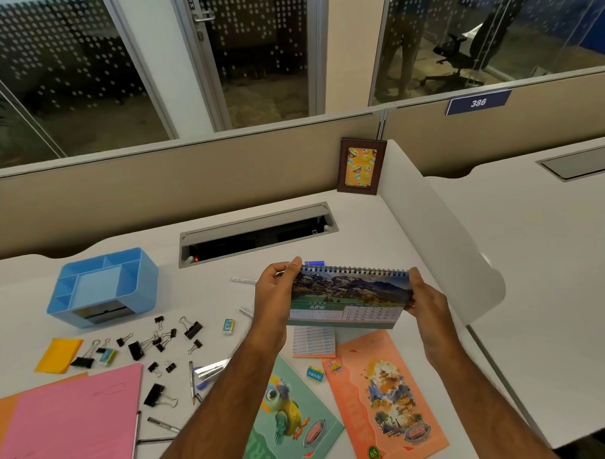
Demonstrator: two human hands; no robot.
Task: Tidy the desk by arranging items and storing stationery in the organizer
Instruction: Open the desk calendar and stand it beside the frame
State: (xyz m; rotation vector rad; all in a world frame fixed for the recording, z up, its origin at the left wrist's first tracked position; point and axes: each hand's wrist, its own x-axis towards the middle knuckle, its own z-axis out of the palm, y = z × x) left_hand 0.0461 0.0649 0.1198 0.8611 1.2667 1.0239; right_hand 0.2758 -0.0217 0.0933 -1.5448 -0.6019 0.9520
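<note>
Both hands, left hand [275, 292] and right hand [425, 299], grip the June desk calendar [349, 298] by its side edges; bare desk [380, 233] lies toward twelve o'clock.

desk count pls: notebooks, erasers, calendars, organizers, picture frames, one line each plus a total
notebooks: 2
erasers: 3
calendar: 1
organizer: 1
picture frame: 1
total: 8
</note>
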